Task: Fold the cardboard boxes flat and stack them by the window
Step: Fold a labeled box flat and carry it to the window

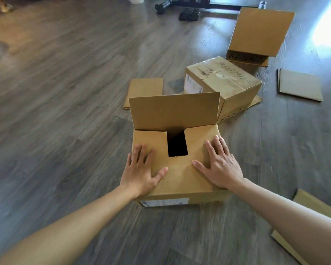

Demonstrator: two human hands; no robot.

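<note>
While flat on flaps, left hand (139, 172), right hand (221, 165), box (182, 180) beneath

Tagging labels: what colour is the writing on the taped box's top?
Black handwritten marker on the taped box, clearest in the head view.

Both bare forearms reached forward from the near edge. The left hand (141, 170) and right hand (221, 163) lay palm-down, fingers straight and spread, thumbs angled toward each other.
</note>
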